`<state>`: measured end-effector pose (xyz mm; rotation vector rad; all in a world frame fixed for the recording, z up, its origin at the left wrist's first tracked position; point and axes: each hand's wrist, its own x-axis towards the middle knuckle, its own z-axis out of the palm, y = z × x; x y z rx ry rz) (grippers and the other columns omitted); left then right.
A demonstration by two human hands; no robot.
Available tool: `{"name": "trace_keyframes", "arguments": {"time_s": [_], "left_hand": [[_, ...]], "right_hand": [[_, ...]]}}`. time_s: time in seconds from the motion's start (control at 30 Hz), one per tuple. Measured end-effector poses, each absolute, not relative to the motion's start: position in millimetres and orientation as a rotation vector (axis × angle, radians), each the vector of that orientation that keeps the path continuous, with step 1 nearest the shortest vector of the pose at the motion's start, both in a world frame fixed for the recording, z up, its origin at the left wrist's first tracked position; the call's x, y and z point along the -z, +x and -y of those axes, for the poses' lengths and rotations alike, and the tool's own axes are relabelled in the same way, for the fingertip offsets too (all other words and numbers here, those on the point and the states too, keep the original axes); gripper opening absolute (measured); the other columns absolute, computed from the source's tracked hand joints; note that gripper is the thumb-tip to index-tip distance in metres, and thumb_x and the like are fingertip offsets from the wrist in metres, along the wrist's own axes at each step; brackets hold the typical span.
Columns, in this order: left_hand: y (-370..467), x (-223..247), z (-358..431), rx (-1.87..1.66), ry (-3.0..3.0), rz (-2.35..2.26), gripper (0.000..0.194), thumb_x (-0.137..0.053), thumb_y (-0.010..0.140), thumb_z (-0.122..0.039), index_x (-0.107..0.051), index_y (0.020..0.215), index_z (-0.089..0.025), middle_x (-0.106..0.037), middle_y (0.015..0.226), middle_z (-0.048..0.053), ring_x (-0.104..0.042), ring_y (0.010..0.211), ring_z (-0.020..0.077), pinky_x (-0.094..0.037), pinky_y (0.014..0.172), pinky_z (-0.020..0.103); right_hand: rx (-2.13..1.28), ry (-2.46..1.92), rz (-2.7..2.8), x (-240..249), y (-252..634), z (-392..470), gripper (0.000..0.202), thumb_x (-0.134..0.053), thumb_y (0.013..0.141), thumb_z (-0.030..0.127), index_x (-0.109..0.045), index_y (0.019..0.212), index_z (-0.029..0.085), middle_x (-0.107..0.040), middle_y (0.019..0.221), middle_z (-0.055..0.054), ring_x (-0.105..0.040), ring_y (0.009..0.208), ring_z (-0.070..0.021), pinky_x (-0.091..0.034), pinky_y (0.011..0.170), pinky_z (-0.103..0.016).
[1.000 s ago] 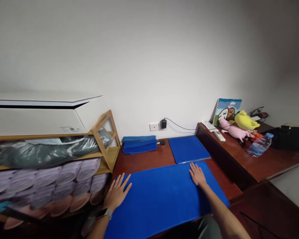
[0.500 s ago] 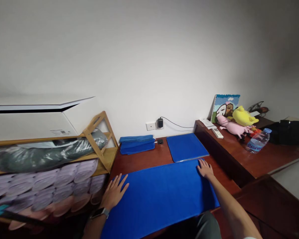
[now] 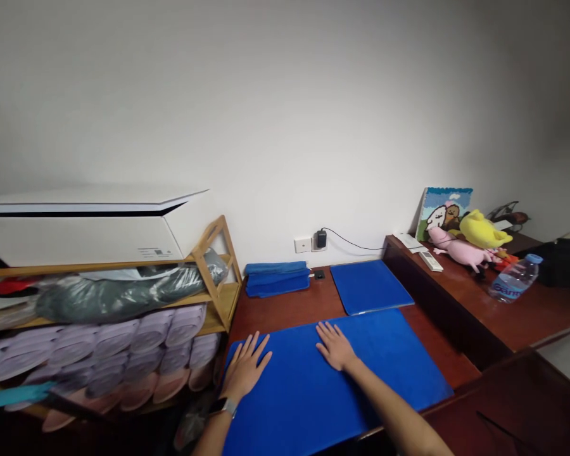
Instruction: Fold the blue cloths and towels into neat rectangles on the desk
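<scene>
A large blue cloth (image 3: 304, 392) lies spread flat over the front of the reddish-brown desk. My left hand (image 3: 247, 367), with a watch at the wrist, rests on the cloth's left edge, fingers spread. Flat on the upper middle of the same cloth is my right hand (image 3: 335, 347), its fingers also stretched out. Neither hand holds anything. Behind the cloth, to the right, is a smaller flat blue rectangle (image 3: 371, 286), apparently folded cloth. Several folded blue cloths (image 3: 276, 278) are stacked at the back left, against the wall.
At left stands a wooden rack (image 3: 224, 310) with several slippers (image 3: 152, 332) and a white box (image 3: 76, 237). A black plug (image 3: 321, 239) sits in the wall socket. On the raised right surface are a water bottle (image 3: 515, 280), a pink plush toy (image 3: 460, 250) and a remote control (image 3: 430, 261).
My right hand has moved left, from the cloth's right edge to its upper middle. My left hand stays at the left edge. The view has shifted slightly left.
</scene>
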<state>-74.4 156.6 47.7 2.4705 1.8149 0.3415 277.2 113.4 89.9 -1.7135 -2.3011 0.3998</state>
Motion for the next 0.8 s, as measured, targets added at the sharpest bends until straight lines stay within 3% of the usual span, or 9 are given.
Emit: {"name": "trace_keyframes", "arguments": {"time_s": [0.07,0.17,0.33,0.47,0.63,0.8], "left_hand": [[-97,-44,-155,-0.348,2.465,-1.843,0.068,-0.043,0.107,-0.065,-0.047,0.167,-0.033,-0.039,0.179,0.010,-0.036,0.166,0.0343,-0.026,0.135,0.059],[-111,-41,-155,-0.370,2.496,-1.851,0.068,-0.042,0.107,-0.065,-0.046,0.167,-0.033,-0.039,0.179,0.009,-0.037,0.165,0.0332,-0.027,0.135,0.058],[-107,-41,-159,-0.356,2.535,-1.858,0.069,-0.042,0.107,-0.066,-0.046,0.167,-0.033,-0.040,0.178,0.009,-0.039,0.164,0.0326,-0.030,0.134,0.058],[-90,-49,-166,-0.398,2.570,-1.844,0.067,-0.040,0.108,-0.062,-0.049,0.166,-0.029,-0.041,0.177,0.011,-0.040,0.164,0.0330,-0.032,0.134,0.058],[-76,-46,-166,-0.408,2.573,-1.799,0.063,-0.038,0.109,-0.060,-0.049,0.165,-0.032,-0.043,0.177,0.008,-0.040,0.164,0.0317,-0.034,0.133,0.057],[-101,-33,-158,-0.362,2.503,-1.936,0.068,-0.042,0.106,-0.065,-0.049,0.166,-0.033,-0.045,0.176,0.010,-0.041,0.163,0.0351,-0.034,0.131,0.061]], "right_hand": [[-0.390,-1.837,2.252,-85,326,-109,0.069,-0.029,0.112,0.054,-0.036,0.173,0.023,-0.035,0.178,-0.005,-0.029,0.168,-0.0300,-0.022,0.137,-0.054],[-0.302,-2.169,2.078,-78,420,-95,0.068,-0.025,0.113,0.049,-0.034,0.174,0.021,-0.033,0.180,-0.005,-0.025,0.169,-0.0261,-0.020,0.137,-0.050],[-0.102,-2.489,1.821,-73,534,-77,0.064,-0.028,0.110,0.044,-0.046,0.169,0.024,-0.046,0.175,-0.007,-0.042,0.161,-0.0276,-0.030,0.133,-0.051],[0.041,-2.359,1.860,-82,535,-93,0.062,-0.032,0.109,0.039,-0.055,0.163,0.020,-0.052,0.170,-0.011,-0.047,0.157,-0.0282,-0.025,0.135,-0.049],[-0.187,-2.274,1.929,-75,508,-105,0.069,-0.028,0.111,0.048,-0.038,0.172,0.018,-0.034,0.180,-0.008,-0.029,0.168,-0.0281,-0.022,0.137,-0.050],[-0.227,-2.424,1.809,-48,535,-92,0.074,-0.024,0.110,0.054,-0.027,0.176,0.021,-0.024,0.183,-0.006,-0.021,0.170,-0.0283,-0.019,0.137,-0.056]]}}
